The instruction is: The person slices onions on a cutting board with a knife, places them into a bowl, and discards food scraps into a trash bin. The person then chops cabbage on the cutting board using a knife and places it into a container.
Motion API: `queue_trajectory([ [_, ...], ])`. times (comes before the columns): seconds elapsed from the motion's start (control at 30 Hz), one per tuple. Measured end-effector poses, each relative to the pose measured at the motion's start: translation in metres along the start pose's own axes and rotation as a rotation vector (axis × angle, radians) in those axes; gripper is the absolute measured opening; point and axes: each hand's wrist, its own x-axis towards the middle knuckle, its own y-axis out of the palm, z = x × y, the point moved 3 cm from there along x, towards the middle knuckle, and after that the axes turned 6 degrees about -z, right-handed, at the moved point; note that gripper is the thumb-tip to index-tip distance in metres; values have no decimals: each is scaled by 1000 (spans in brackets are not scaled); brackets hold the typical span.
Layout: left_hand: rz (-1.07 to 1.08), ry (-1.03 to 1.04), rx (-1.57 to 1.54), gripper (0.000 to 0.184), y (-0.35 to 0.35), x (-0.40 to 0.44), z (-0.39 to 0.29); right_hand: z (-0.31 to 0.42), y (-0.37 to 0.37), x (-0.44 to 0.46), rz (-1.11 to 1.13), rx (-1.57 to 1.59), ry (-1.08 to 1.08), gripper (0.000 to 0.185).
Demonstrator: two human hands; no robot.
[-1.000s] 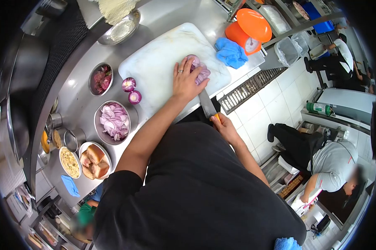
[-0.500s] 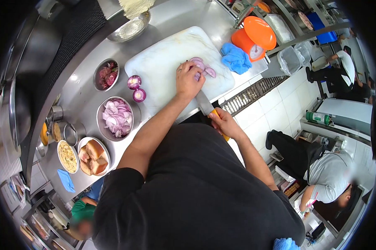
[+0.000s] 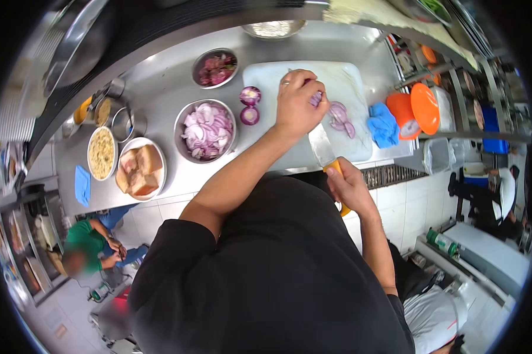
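Red onion slices show under the curled fingers of my left hand, which is closed on them above the white cutting board. More red onion slices lie on the board just to the right. My right hand grips the yellow handle of a knife near the board's front edge. Its wide blade points away from me, with the tip close to my left wrist. Two cut onion pieces sit at the board's left edge. A steel bowl beside them is full of sliced onion.
A second bowl holds dark red pieces. Dishes of meat chunks and a yellowish mix stand left. A blue cloth and an orange scale are on the right. Co-workers are at the sides, one in a green shirt.
The view has turned, so the counter sits more level. My left hand has come away from the slices on the board with some onion in its fingers. My right hand still holds the knife.
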Motion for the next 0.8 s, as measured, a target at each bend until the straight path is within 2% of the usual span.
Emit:
queue_trajectory([
  [0.23, -269, -46, 284, 15, -119, 10, 30, 64, 49, 39, 340, -284, -175, 29],
  [0.33, -348, -178, 357, 13, -158, -7, 47, 76, 77, 53, 463, -310, -191, 32],
  [0.43, -356, -219, 504, 13, -182, -24, 65, 84, 84, 59, 527, -435, -164, 35],
  [0.53, -240, -321, 565, 12, -191, -39, 85, 83, 69, 55, 531, -545, -106, 36],
  [0.67, -57, -387, 578, 19, -196, -51, 102, 81, 27, 34, 486, -536, 11, 35],
  [0.77, 180, -279, 680, 24, -193, -57, 101, 67, -9, 11, 386, -449, 86, 33],
  [0.8, 272, -237, 759, 36, -193, -63, 97, 59, -20, 4, 335, -407, 91, 32],
])
